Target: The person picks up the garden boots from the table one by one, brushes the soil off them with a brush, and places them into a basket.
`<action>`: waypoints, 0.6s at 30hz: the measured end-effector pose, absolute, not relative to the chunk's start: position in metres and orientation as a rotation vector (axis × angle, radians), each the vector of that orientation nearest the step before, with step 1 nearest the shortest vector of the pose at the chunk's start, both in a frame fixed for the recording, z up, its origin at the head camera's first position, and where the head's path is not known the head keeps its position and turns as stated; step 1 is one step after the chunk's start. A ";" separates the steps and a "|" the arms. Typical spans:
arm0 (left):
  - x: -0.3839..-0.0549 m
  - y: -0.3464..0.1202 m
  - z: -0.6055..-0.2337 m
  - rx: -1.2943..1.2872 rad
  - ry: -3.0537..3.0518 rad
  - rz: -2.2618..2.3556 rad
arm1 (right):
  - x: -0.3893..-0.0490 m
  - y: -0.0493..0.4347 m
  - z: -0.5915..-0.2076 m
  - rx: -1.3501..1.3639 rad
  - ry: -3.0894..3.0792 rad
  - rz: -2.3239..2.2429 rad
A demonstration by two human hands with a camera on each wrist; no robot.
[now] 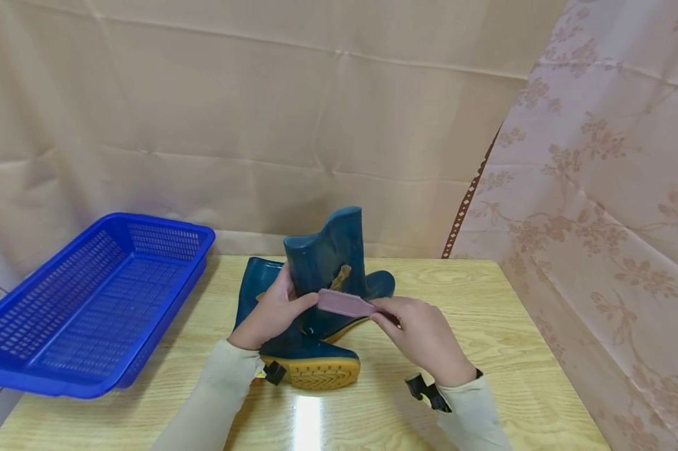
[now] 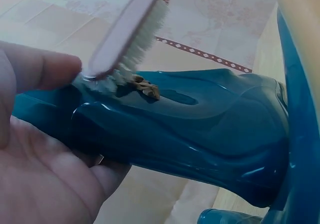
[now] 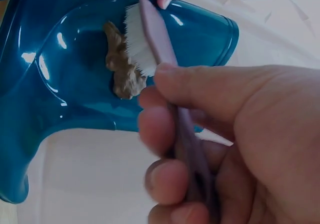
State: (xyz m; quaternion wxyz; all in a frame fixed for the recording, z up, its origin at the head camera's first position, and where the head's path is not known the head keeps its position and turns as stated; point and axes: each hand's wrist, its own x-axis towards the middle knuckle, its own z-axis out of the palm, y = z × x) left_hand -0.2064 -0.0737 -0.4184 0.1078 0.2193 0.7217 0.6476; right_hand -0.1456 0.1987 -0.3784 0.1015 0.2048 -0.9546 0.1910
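A teal rubber boot (image 1: 335, 241) is held tilted, and a lump of brown mud (image 3: 122, 81) clings to its shaft. My left hand (image 1: 273, 307) grips that shaft from the left, thumb on the near side. In my right hand (image 1: 420, 332) is the handle of a pink scrub brush (image 1: 344, 303); its white bristles face the boot, right at the mud in the right wrist view. Behind my left hand, partly hidden, a second teal boot (image 1: 293, 344) leans with its yellow patterned sole (image 1: 324, 374) toward me.
A blue perforated plastic basket (image 1: 91, 319) stands at the left of the wooden table (image 1: 462, 288). Beige cloth (image 1: 260, 113) hangs behind the table, and a flowered pink cloth (image 1: 615, 188) hangs along the right side.
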 end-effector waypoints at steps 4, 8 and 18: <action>-0.206 -0.075 -0.419 0.606 2.159 1.877 | -0.146 0.203 -0.376 0.536 -2.871 0.613; -0.206 -0.075 -0.420 0.590 2.165 1.869 | -0.146 0.207 -0.374 0.491 -2.908 0.653; -0.207 -0.075 -0.421 0.586 2.149 1.902 | -0.142 0.213 -0.369 0.488 -2.929 0.681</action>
